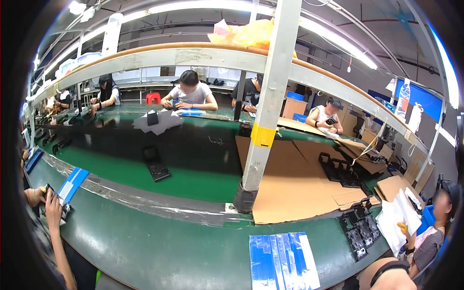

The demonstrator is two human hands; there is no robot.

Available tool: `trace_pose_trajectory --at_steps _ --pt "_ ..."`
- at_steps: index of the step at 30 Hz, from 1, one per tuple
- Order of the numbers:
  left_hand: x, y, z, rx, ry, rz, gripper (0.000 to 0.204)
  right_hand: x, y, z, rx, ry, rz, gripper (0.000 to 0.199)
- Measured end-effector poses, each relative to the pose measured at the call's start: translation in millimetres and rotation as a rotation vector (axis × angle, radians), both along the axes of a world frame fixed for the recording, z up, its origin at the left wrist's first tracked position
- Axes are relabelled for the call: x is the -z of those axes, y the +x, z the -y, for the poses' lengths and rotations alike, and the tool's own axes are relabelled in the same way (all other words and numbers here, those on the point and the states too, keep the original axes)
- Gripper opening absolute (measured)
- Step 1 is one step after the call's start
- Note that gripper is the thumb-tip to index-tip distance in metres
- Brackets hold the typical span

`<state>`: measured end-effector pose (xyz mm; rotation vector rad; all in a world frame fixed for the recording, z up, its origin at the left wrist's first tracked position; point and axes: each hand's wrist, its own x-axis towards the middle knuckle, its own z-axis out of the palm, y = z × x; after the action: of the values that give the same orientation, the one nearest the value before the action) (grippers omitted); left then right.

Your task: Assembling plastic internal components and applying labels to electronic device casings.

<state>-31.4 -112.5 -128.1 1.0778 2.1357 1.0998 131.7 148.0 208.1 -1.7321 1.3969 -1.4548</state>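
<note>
At the lower right edge shows what looks like my right wrist [392, 279], with a black band around it. Its fingers are out of sight, so what it holds cannot be seen. My left hand is outside the picture. Closest to that wrist, on the green bench, stand several black plastic frame-like parts [358, 229] in a group. Left of them lies a blue-and-white flat pad [282, 263] with strips of clear film across it.
A green conveyor belt [203, 188] carries a black part [157, 166] and flat cardboard [290, 193]. A white post [270, 82] rises before it. At left, a co-worker's hands [52, 205] hold a black part; at right, another person handles white sheets [397, 220].
</note>
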Motion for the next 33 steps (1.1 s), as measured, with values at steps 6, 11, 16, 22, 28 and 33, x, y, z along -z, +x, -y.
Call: trace_pose_trajectory --at_steps 6,11,16,22,28,33 --pt "-28.9 93.9 55.5 0.136 -0.043 0.322 0.035 47.7 -17.0 -47.9 0.673 0.378 -0.104 0.022" --pt "-149.1 95.1 90.4 0.189 -0.131 0.531 0.032 177.6 -38.3 -42.7 1.505 1.074 -0.415 0.067" --pt "-183.3 43.0 133.7 0.293 0.217 0.426 0.038 180.4 -45.9 -41.1 1.386 1.079 -0.512 0.070" --pt "-104.6 -96.1 64.8 -0.082 1.253 1.109 0.035 66.2 -86.3 -31.7 1.198 0.749 -0.672 0.057" --pt "-85.4 -86.3 69.3 0.053 1.132 1.148 0.044 -54.2 -154.4 45.8 1.177 0.403 -1.138 0.050" --pt "-85.6 -98.6 78.9 0.029 1.195 1.133 0.045 -133.6 -290.2 128.4 1.359 0.077 -1.681 0.053"
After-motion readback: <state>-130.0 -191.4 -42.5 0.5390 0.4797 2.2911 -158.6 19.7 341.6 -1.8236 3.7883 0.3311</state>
